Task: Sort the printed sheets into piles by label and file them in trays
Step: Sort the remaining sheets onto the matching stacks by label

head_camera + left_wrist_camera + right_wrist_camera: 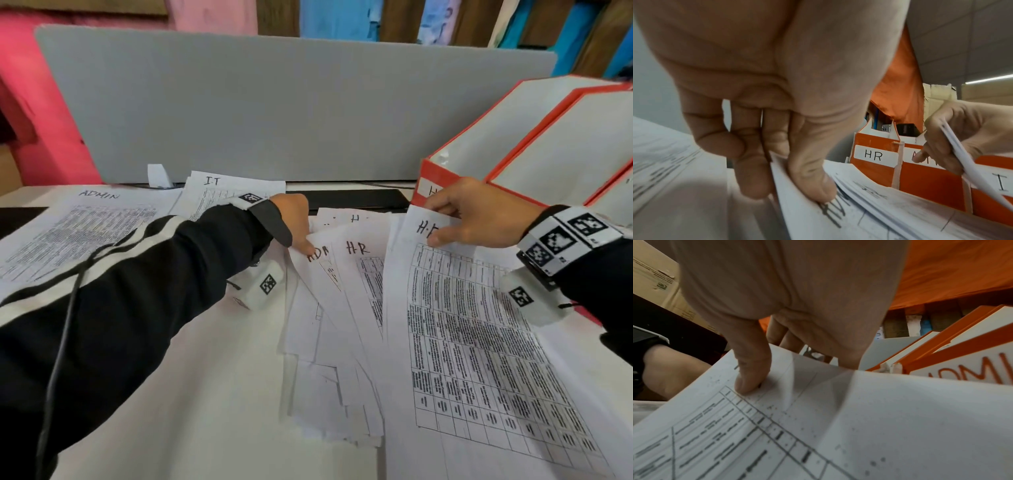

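Note:
A fanned stack of printed sheets (342, 325) lies on the white desk in front of me. My left hand (296, 222) pinches the top corner of a sheet marked ADM (818, 216), thumb (813, 183) on top and fingers beneath. My right hand (469, 216) pinches the top edge of a large table-printed sheet marked H.R (479, 342), thumb (750, 374) pressing its face, and lifts it off the stack. Another H.R sheet (359, 260) lies between the two. Sorted ADMIN pile (78, 229) and IT pile (219, 188) lie at far left.
Orange-and-white file trays (513, 137) stand at the right, labelled HR (873, 155), an ADMIN label partly hidden, and I (1001, 181). A grey partition (274, 102) closes the desk's far side. A black cable (61, 342) trails along my left sleeve. A black strip (352, 198) lies beneath the partition.

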